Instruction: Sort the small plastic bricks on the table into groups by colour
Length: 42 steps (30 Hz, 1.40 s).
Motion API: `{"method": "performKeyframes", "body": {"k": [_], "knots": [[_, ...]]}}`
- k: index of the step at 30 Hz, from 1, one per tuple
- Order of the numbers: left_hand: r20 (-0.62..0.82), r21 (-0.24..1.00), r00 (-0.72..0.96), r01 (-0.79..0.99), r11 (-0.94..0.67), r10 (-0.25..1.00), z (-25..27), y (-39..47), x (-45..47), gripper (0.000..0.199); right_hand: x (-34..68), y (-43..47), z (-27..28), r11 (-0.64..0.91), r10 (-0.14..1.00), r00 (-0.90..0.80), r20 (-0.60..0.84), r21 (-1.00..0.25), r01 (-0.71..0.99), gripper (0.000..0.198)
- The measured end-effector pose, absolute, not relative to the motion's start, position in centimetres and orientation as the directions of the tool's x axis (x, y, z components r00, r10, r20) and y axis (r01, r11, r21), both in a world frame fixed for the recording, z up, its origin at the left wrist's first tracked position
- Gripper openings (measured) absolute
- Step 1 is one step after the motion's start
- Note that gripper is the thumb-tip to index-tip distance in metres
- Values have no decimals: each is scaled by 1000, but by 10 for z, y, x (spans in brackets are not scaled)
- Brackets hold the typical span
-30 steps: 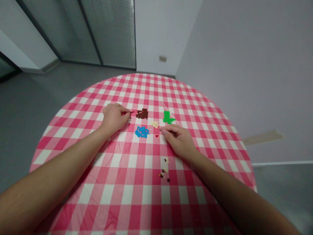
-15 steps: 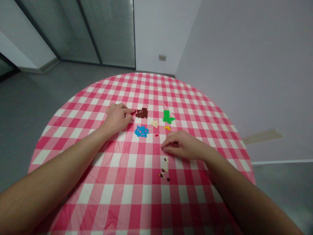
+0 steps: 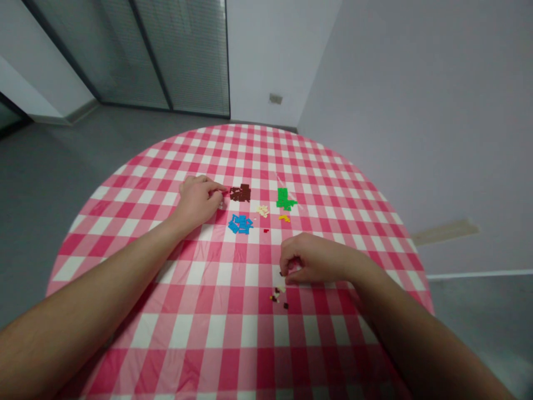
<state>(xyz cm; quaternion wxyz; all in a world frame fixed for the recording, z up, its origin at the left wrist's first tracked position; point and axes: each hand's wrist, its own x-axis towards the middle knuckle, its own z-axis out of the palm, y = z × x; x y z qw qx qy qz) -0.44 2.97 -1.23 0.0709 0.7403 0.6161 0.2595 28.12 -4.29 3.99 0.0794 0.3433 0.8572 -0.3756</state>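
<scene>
My left hand (image 3: 200,199) rests on the tablecloth with its index finger stretched toward a pile of small dark brown bricks (image 3: 240,193), its tip beside the pile's left edge. Its thumb lies a little below that finger. My right hand (image 3: 312,258) is lowered on the near side, thumb and index tips pinched at a small brown piece (image 3: 281,274) that shows at the fingertips. Just below these fingers lies a loose group of tiny cream, brown and yellow pieces (image 3: 277,294), with a single dark brown piece (image 3: 286,306) at its right.
Blue bricks (image 3: 240,224) lie below the brown pile. Cream bricks (image 3: 262,211), yellow bricks (image 3: 285,219), a red piece (image 3: 266,230) and a green group (image 3: 285,199) sit mid-table. Everything is on a round table with a checked cloth (image 3: 200,333); walls stand behind and right.
My right hand has moved toward me and slightly right, down onto the upper loose pieces, and its fingertips have closed there. My left hand has barely moved.
</scene>
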Motion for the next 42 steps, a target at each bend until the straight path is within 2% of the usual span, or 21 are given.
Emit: {"method": "performKeyframes", "body": {"k": [10,18,33,37,40,42], "knots": [[385,459,125,833,-308,914,-9,23,-3,31,275,-47,48,510,514,-737,-439,-534,674,14],[354,473,116,834,-285,928,-8,21,-2,29,278,-47,44,528,492,-762,-422,-551,646,17],[347,457,136,840,-294,928,-5,21,-2,29,276,-49,47,519,563,-748,-352,-554,651,16],[337,464,127,840,-282,933,-5,20,-1,28,279,-41,43,533,630,-747,-212,-582,614,11],[344,472,123,834,-285,931,-5,20,1,28,281,-31,35,538,772,-636,-29,-503,676,10],[352,475,128,829,-295,927,-4,19,2,29,281,-24,28,520,823,-566,44,-459,721,10]]}}
